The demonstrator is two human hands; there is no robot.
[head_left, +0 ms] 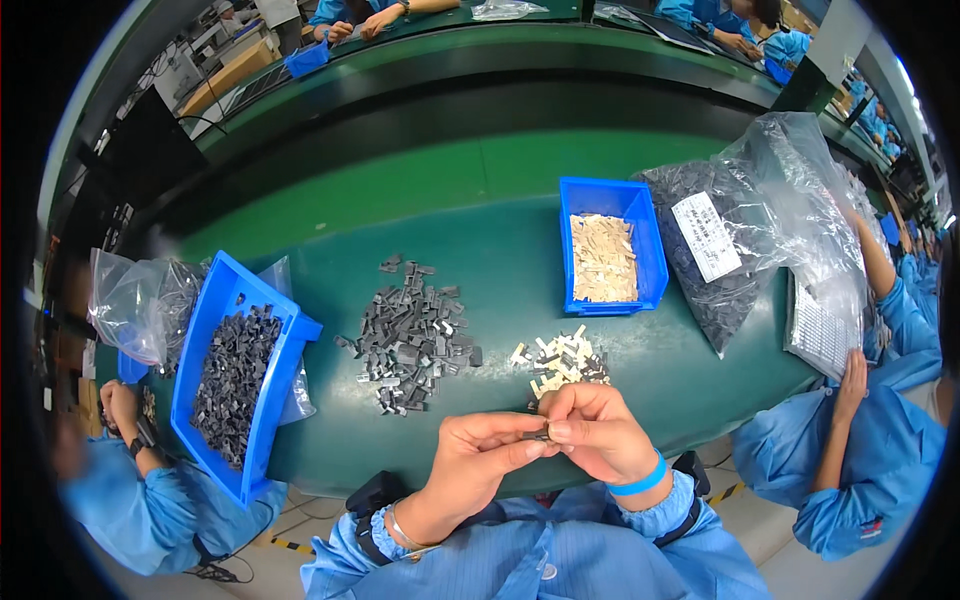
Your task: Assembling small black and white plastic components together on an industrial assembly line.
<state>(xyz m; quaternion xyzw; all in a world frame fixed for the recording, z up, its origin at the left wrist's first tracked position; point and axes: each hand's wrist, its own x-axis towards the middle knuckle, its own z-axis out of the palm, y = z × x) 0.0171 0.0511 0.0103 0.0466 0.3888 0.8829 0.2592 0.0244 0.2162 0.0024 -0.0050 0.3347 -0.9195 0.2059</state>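
I have both hands close together at the near edge of the green table (pixel 490 230), in front of the blue smock (pixel 540 555), and what they share is a small dark part (pixel 537 435). The left hand (pixel 478 455) is narrow, its thumb and forefinger pinching the part from the left; the right hand (pixel 605 437) is narrow as well, its thumb and fingertips closed at the part's other end. The fingers cover much of it, so I can't make out its full shape. A metal bracelet (pixel 403 535) circles my left wrist and a blue band (pixel 640 478) my right. Just beyond the right fingers I see a small heap (pixel 567 360) of cream pieces mixed with dark ones, and left of that a larger, loose pile (pixel 412 338) of dark grey parts. Farther out, behind the small heap, a blue bin (pixel 653 250) holds cream strips (pixel 603 258); a clear bag (pixel 690 270) of dark parts, with a white label (pixel 707 236), lies just to its right. On my far left a longer blue bin (pixel 272 410) sits tilted in my view, with many dark pieces (pixel 235 375) inside, and another clear bag (pixel 130 305) lies beyond it. A co-worker (pixel 860 450) at the right has a hand by a pale tray (pixel 820 325), and a second person (pixel 150 510) sits at the left, a dark watch (pixel 140 440) on one wrist.
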